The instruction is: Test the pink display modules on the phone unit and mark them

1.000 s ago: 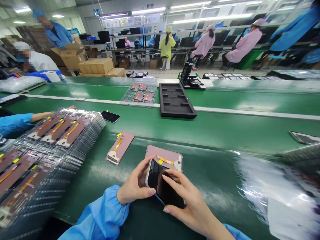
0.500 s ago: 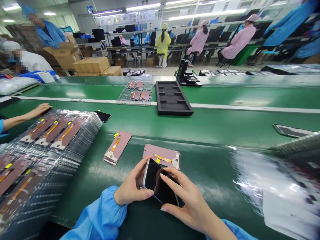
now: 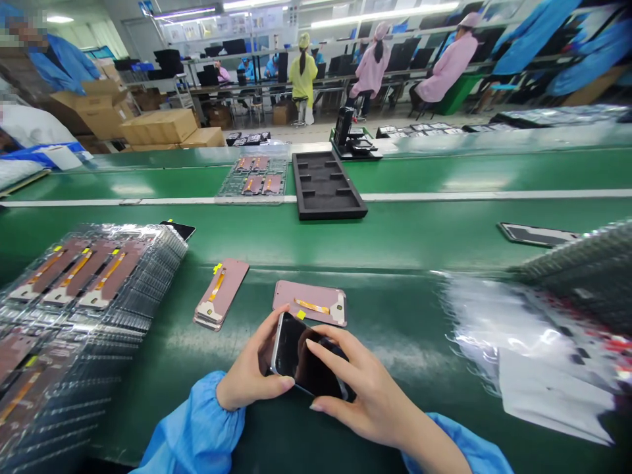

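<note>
A smartphone (image 3: 296,359) with a dark glossy screen and a silver edge is tilted between my two hands, just above the green work surface. My left hand (image 3: 254,368) is closed around its left end, thumb along the near edge. At the right end, my right hand (image 3: 358,378) grips it with the thumb low and a finger lying on the screen. Right behind the phone lies a pinkish screen panel (image 3: 316,296) with an orange flex cable and a yellow tab. Farther left, a small stack of similar panels (image 3: 227,283) rests at a slant.
Stacked clear trays (image 3: 162,263) of panels stand at the left. A black slotted tray (image 3: 328,212) and a clear tray (image 3: 224,191) of panels sit ahead on the belt. To the right are plastic film (image 3: 474,322), a white sheet (image 3: 548,388) and another phone part (image 3: 538,235).
The view has shifted slightly, so the surroundings sit farther left. My hands keep the same hold on the phone. The co-worker's hand at the left tray stack is out of view.
</note>
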`<state>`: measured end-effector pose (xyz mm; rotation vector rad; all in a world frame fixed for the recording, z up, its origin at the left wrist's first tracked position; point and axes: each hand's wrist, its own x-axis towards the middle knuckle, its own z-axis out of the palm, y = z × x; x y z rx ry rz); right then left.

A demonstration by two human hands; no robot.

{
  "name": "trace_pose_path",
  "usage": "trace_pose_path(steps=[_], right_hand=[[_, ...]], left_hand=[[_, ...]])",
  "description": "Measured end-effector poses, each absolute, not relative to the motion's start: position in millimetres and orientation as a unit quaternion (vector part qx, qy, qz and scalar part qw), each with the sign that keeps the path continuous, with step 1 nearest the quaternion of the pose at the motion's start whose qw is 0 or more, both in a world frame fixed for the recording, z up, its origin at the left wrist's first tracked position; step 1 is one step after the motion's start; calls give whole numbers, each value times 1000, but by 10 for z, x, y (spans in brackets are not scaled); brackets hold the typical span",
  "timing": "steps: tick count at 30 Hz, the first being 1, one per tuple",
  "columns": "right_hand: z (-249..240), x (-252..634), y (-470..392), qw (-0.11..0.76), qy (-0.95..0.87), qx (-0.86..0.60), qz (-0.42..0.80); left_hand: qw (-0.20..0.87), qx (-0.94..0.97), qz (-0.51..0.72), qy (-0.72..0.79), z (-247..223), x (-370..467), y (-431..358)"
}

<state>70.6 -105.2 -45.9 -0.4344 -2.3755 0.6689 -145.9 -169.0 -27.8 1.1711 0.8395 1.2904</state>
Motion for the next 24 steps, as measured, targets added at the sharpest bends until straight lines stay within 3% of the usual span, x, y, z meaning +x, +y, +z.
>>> trace_pose_path(steps=[20, 24], right_hand=[[-361, 691, -1037, 348, -886, -187, 243], [-363, 687, -1042, 378, -813, -252, 363]], left_hand=[[655, 368, 567, 336, -416, -1377, -1743], [695, 236, 554, 393, -354, -1385, -1706]])
